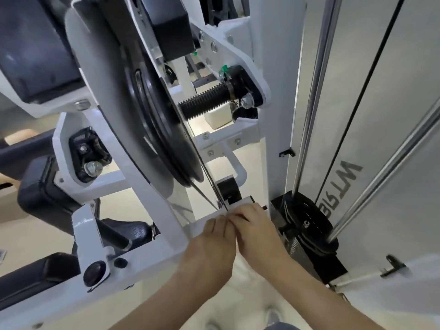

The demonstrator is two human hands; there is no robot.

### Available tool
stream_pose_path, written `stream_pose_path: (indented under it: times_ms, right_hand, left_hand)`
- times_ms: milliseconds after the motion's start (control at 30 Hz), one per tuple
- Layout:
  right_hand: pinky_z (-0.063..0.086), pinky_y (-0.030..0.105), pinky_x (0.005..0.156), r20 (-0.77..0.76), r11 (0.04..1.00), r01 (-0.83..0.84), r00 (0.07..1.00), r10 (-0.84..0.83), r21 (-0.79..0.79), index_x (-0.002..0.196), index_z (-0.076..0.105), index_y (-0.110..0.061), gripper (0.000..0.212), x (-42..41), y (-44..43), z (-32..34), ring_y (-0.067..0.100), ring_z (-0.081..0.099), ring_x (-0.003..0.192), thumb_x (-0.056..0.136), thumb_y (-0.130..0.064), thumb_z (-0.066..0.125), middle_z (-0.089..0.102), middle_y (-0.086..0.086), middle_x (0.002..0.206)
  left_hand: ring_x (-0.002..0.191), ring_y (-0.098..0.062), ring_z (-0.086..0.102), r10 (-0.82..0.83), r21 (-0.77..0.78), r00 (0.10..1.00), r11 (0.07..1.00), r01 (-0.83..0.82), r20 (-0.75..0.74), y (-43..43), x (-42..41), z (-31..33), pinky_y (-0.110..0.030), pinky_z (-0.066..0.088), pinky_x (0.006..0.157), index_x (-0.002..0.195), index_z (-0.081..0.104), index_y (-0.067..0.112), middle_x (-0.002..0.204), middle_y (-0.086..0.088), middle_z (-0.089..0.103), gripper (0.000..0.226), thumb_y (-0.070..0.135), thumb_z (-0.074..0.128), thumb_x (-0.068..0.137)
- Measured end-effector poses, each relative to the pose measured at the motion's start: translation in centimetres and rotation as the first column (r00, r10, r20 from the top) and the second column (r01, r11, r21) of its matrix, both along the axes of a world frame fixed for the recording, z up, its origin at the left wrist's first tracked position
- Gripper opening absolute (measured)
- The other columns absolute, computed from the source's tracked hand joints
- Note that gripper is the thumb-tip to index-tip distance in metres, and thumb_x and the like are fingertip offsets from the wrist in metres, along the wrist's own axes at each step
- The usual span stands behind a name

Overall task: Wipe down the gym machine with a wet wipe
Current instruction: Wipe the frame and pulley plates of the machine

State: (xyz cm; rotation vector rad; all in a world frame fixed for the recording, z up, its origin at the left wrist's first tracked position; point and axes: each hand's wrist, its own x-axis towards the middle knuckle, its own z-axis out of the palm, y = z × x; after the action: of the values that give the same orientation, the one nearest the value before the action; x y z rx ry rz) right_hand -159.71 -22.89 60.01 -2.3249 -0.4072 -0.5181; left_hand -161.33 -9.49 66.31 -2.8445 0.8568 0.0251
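The white gym machine frame [147, 186] fills the view, with a black pulley wheel [157, 129] and a cable [209, 186] running down to a low white crossbar [202, 225]. My left hand [212, 248] and my right hand [257, 232] meet knuckle to knuckle on that crossbar, just below a black bracket [229, 190]. Both hands have their fingers curled down and pinched together where they touch. A thin pale sliver shows between them, but I cannot tell whether it is the wet wipe or the white bar behind it.
A black weight stack [307, 234] with chrome guide rods [309, 110] stands right of my hands behind a pale shroud panel [385, 115]. A black threaded spring bolt [204, 101] juts out above. Black pads [45, 194] sit at left. Pale floor lies below.
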Motion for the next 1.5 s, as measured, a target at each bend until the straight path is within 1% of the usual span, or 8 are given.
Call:
stream_pose_path:
  times_ms: [200, 367, 667, 934, 1067, 1234, 1367, 1500]
  right_hand:
    - [0.05, 0.046, 0.055, -0.007, 0.973, 0.228, 0.973, -0.229, -0.044, 0.091, 0.074, -0.005, 0.027, 2.8, -3.1, 0.0, 0.032, 0.054, 0.069, 0.072, 0.013, 0.068, 0.058, 0.009, 0.078]
    - [0.047, 0.031, 0.067, -0.234, 0.981, -0.082, 0.964, 0.123, 0.177, 0.079, 0.071, -0.014, 0.025, -2.9, 1.4, 0.0, 0.016, 0.057, 0.075, 0.077, -0.008, 0.047, 0.062, -0.007, 0.081]
    - [0.054, 0.029, 0.071, -0.579, 0.419, 0.447, 0.769, 0.272, 0.79, 0.088, 0.077, -0.019, 0.023, -6.1, -2.0, 4.5, 0.019, 0.068, 0.08, 0.092, -0.006, 0.059, 0.073, 0.01, 0.089]
    - [0.054, 0.031, 0.064, -0.581, -0.001, 0.595, 0.783, 0.222, 0.803, 0.092, 0.069, -0.01, 0.022, -7.3, -2.0, 4.8, 0.021, 0.062, 0.075, 0.1, -0.009, 0.048, 0.067, 0.01, 0.085]
    - [0.052, 0.038, 0.083, -0.594, 0.284, 0.56, 0.803, 0.045, 0.779, 0.096, 0.069, -0.018, 0.016, -6.5, -2.1, 5.3, 0.022, 0.063, 0.087, 0.1, -0.02, 0.054, 0.069, 0.005, 0.095]
    - [0.055, 0.029, 0.073, -0.498, 0.617, 0.392, 0.867, 0.0, 0.683, 0.093, 0.068, -0.024, 0.012, -4.0, -3.4, 7.4, 0.014, 0.065, 0.078, 0.096, -0.016, 0.06, 0.07, -0.001, 0.083]
    - [0.054, 0.023, 0.066, -0.496, 0.563, 0.409, 0.869, 0.002, 0.718, 0.091, 0.067, -0.023, 0.015, -2.3, -6.3, 7.8, 0.006, 0.067, 0.074, 0.096, -0.01, 0.06, 0.072, -0.009, 0.078]
    - [0.048, 0.018, 0.067, -0.521, 0.571, 0.5, 0.842, -0.142, 0.652, 0.086, 0.064, -0.026, 0.019, -0.2, -8.4, 6.8, -0.002, 0.061, 0.068, 0.094, -0.01, 0.061, 0.067, -0.013, 0.075]
  left_hand:
    - [0.115, -0.028, 0.061, 0.004, -0.205, 1.0, 0.979, -0.004, 0.0, 1.8, -1.6, -1.9, -0.028, 0.058, 0.079, 0.125, 0.06, -0.001, 0.128, -0.015, 0.061, 0.065, 0.008, 0.063, 0.06]
    - [0.123, -0.011, 0.044, 0.181, -0.621, 0.954, 0.727, -0.292, -0.237, 0.9, -1.5, -2.3, -0.022, 0.04, 0.1, 0.141, 0.046, 0.015, 0.134, 0.001, 0.047, 0.055, 0.033, 0.036, 0.09]
    - [0.056, -0.004, 0.057, -0.06, -0.559, 0.556, 0.059, -0.827, -0.829, 0.1, -2.7, 0.0, -0.016, 0.045, 0.054, 0.071, 0.077, 0.023, 0.065, 0.008, 0.068, 0.021, 0.014, 0.07, 0.087]
    - [0.079, -0.019, 0.065, -0.212, -0.434, 0.487, -0.254, -0.864, -0.847, 0.0, -3.0, -0.4, -0.034, 0.05, 0.079, 0.081, 0.07, 0.012, 0.083, -0.004, 0.07, 0.018, 0.011, 0.059, 0.094]
    - [0.098, -0.022, 0.07, -0.288, -0.348, 0.439, -0.316, -0.883, -0.851, -1.0, -2.8, 0.4, -0.038, 0.053, 0.084, 0.092, 0.055, 0.013, 0.101, -0.007, 0.074, 0.023, 0.032, 0.046, 0.102]
    - [0.076, -0.015, 0.058, -0.019, -0.667, 0.668, 0.089, -0.74, -0.744, -3.6, -2.5, 0.8, -0.033, 0.048, 0.078, 0.082, 0.059, 0.015, 0.079, -0.005, 0.059, 0.038, 0.053, 0.064, 0.084]
    - [0.077, -0.017, 0.062, -0.22, -0.529, 0.617, -0.351, -0.772, -0.755, -6.0, -0.9, 1.9, -0.033, 0.051, 0.075, 0.084, 0.065, 0.01, 0.08, -0.003, 0.066, 0.018, 0.024, 0.061, 0.094]
    - [0.081, -0.012, 0.063, -0.109, -0.607, 0.687, -0.383, -0.696, -0.718, -7.1, -0.2, 1.1, -0.03, 0.053, 0.079, 0.076, 0.072, 0.022, 0.082, 0.003, 0.069, 0.023, 0.028, 0.058, 0.093]
